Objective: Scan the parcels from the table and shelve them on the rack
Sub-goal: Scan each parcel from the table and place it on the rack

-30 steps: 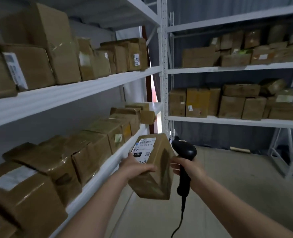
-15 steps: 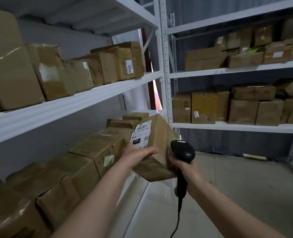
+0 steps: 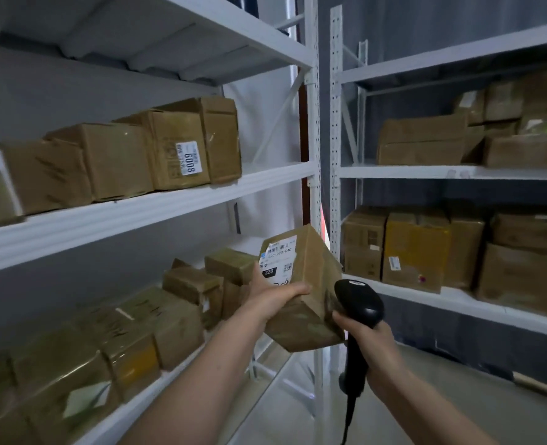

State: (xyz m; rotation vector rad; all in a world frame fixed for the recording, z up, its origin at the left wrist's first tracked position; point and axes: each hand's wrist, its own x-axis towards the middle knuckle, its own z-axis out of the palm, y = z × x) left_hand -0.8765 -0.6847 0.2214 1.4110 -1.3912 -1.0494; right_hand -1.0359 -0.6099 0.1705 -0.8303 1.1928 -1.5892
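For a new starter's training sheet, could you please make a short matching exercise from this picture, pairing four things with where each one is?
Things:
1. parcel with the 220 label
2. barcode scanner
3. box labelled 6008
4. yellowish box

Places:
A. on a shelf of the rack to the right
B. gripped in the right hand
C. on the upper shelf of the rack to the left
D. held up in the left hand, off the shelves

Pairs: 1-D, 2-B, 3-C, 4-A
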